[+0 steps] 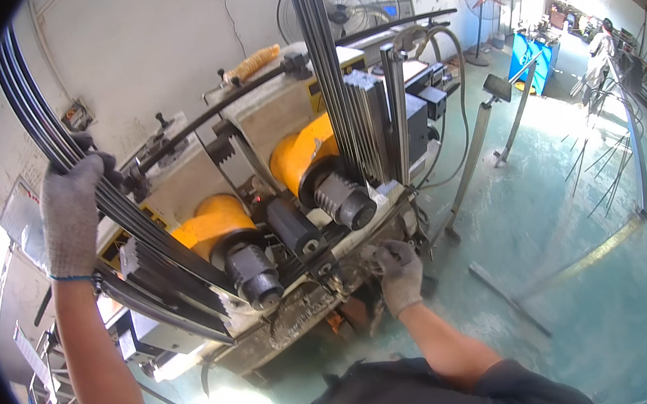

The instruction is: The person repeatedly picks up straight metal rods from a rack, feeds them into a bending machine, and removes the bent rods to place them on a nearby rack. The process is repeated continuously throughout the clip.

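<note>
My left hand (pixel 71 211), in a grey knit glove, is wrapped round a bundle of long, thin metal rods (pixel 155 235) that slants down across the left side of a machine. My right hand (pixel 400 275), in a similar glove, is at the machine's front edge, right of the middle, with its fingers curled. What those fingers hold, if anything, is hidden. Between the hands sit two yellow housings (pixel 215 216) with thick, ridged dark spindles (pixel 253 275), and a black cylinder (pixel 291 227) lies between them. A second bundle of rods (pixel 318 55) stands upright behind the right spindle.
A dark bar (pixel 221 105) crosses the machine's top. Below my right hand is a grimy metal ledge (pixel 302 317). A slanted metal stand (pixel 470 166) rises on the right, and a loose bar (pixel 508 300) lies on the green floor (pixel 594 330). Fans (pixel 339 8) stand at the back.
</note>
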`<state>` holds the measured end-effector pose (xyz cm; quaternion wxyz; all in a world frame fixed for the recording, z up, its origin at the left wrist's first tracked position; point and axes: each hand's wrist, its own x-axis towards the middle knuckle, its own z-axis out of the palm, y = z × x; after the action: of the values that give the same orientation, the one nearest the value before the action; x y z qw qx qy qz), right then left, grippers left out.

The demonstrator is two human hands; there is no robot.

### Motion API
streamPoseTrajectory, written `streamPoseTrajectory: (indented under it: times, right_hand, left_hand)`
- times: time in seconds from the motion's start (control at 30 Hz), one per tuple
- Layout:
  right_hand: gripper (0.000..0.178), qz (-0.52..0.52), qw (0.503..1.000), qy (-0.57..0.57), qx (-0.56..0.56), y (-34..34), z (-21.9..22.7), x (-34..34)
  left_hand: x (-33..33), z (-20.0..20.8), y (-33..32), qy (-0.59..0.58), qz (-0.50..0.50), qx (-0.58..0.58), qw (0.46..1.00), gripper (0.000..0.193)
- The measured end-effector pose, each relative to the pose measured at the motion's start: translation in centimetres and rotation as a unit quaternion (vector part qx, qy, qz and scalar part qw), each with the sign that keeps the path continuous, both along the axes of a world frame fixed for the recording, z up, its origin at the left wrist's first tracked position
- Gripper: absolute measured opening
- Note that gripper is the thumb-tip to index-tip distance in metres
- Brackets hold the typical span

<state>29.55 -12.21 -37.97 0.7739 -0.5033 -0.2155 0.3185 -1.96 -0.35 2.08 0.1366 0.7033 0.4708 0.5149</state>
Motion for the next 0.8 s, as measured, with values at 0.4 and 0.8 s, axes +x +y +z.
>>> streamPoseTrajectory:
  times: [0.4,0.8]
  right_hand:
    - [0.034,0.187,0.949,0.254,-0.016,9.2,-0.1,-2.7]
    - [0.037,0.154,0.951,0.241,-0.120,12.1,-2.0,-3.8]
  left_hand:
    - [-0.8,-0.6,0.8,0.045,0.077,-0.008,0.996,0.058]
    - [-0.1,-0.3,-2.3,0.107,0.120,0.033,0.986,0.061]
